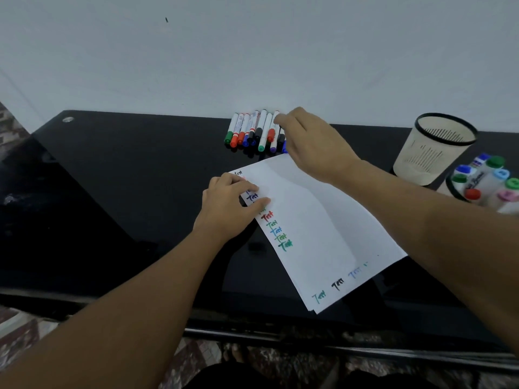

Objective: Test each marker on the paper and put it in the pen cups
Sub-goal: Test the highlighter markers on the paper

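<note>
The left hand (230, 206) presses flat on the paper (317, 220) so it won't slide. At 12 o'clock, the right hand (309, 141) pinches a marker (276, 119) from the pile.

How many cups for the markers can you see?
2. One cup stands at the right on the table, with no markers showing inside. The second cup, nearer and cut by the frame's right edge, holds capped markers. None seem hidden.

Two hands (224, 206), two pen cups (434, 148), one paper (323, 220)
</note>
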